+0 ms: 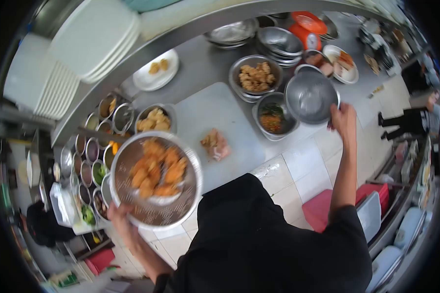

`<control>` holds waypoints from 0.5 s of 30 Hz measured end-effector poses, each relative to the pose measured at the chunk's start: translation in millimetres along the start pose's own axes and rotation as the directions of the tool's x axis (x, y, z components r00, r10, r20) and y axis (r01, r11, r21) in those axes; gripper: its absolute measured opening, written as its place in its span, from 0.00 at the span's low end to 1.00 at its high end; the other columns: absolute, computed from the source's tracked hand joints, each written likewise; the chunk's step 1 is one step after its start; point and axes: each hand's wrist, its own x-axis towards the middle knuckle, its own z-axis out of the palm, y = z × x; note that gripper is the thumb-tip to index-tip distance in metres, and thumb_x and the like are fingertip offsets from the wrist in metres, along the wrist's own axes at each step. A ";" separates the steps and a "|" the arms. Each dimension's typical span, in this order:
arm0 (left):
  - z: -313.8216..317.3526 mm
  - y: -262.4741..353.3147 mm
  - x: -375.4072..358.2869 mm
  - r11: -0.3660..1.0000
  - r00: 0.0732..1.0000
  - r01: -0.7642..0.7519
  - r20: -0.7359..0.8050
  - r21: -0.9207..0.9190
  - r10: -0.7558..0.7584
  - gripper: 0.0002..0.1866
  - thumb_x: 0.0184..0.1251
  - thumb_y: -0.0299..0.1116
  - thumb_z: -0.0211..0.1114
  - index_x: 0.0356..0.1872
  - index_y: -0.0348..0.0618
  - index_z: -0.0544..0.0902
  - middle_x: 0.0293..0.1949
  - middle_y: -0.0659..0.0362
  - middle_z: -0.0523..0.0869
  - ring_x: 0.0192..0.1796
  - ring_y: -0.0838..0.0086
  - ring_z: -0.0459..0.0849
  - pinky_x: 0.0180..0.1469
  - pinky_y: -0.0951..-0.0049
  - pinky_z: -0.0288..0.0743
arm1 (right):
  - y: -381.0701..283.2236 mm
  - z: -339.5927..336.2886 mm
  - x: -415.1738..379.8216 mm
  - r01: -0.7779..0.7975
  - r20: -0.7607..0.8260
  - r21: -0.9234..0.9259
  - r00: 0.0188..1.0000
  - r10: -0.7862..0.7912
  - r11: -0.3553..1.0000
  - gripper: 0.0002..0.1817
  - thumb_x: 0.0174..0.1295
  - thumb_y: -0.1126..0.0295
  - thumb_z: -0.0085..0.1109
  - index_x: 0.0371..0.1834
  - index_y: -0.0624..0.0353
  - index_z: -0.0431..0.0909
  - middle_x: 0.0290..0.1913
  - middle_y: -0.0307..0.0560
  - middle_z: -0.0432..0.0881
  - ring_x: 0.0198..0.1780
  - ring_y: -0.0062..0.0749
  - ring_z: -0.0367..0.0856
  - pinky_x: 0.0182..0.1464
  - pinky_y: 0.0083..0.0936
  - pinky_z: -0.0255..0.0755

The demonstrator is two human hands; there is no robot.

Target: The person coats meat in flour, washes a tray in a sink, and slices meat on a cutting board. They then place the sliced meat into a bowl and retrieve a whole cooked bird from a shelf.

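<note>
My left hand grips the rim of a perforated metal colander that holds golden fried pieces. Out to the right, my right hand is closed on the edge of a round metal bowl, which looks empty. Between them lies a white cutting board with a small heap of pale pink meat. Just left of the metal bowl, another bowl holds green and orange bits. Behind it stands a bowl of browned fried pieces.
Several small containers line the left side. A white plate stands at the back, near stacked white dishes. An orange scale and stacked bowls are at the back right. Other people are at the far right and far left.
</note>
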 end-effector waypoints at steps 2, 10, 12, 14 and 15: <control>36.1 8.9 0.2 0.993 0.974 -0.117 0.196 0.008 0.113 0.13 0.41 0.23 0.54 0.31 0.33 0.80 0.24 0.62 0.79 0.21 0.79 0.73 0.24 0.82 0.66 | -16.1 26.9 -40.0 -0.005 0.134 0.092 0.991 -0.007 0.996 0.15 0.55 0.68 0.51 0.20 0.72 0.76 0.11 0.53 0.75 0.14 0.34 0.78 0.20 0.29 0.72; 118.7 62.8 -7.5 0.892 0.856 -0.450 0.305 0.043 0.417 0.02 0.42 0.17 0.53 0.16 0.34 0.72 0.17 0.67 0.72 0.21 0.86 0.65 0.24 0.84 0.56 | -82.1 135.5 -94.0 0.078 0.415 0.318 0.884 -0.213 0.945 0.14 0.53 0.71 0.52 0.20 0.75 0.74 0.12 0.59 0.75 0.15 0.40 0.80 0.21 0.30 0.75; 130.2 65.5 -12.7 0.778 0.779 -0.609 0.304 0.157 0.548 0.08 0.44 0.18 0.55 0.14 0.36 0.65 0.14 0.67 0.67 0.20 0.86 0.62 0.21 0.82 0.54 | -95.4 144.8 -93.7 0.082 0.449 0.357 0.858 -0.248 0.930 0.15 0.51 0.71 0.51 0.17 0.76 0.72 0.12 0.61 0.75 0.15 0.41 0.80 0.22 0.31 0.76; 134.4 62.5 -18.3 0.671 0.696 -0.713 0.326 0.206 0.640 0.09 0.44 0.18 0.55 0.13 0.37 0.65 0.13 0.65 0.66 0.19 0.86 0.61 0.20 0.80 0.54 | -104.9 148.8 -92.7 0.100 0.450 0.371 0.850 -0.273 0.923 0.15 0.51 0.71 0.51 0.16 0.76 0.72 0.12 0.61 0.74 0.15 0.42 0.80 0.23 0.32 0.75; 136.1 61.0 -21.8 0.551 0.606 -0.796 0.358 0.252 0.711 0.10 0.45 0.19 0.56 0.13 0.38 0.64 0.13 0.63 0.65 0.18 0.86 0.60 0.18 0.78 0.54 | -108.4 150.8 -92.9 0.111 0.454 0.381 0.842 -0.290 0.918 0.16 0.50 0.70 0.51 0.15 0.76 0.71 0.11 0.61 0.74 0.15 0.42 0.80 0.23 0.32 0.75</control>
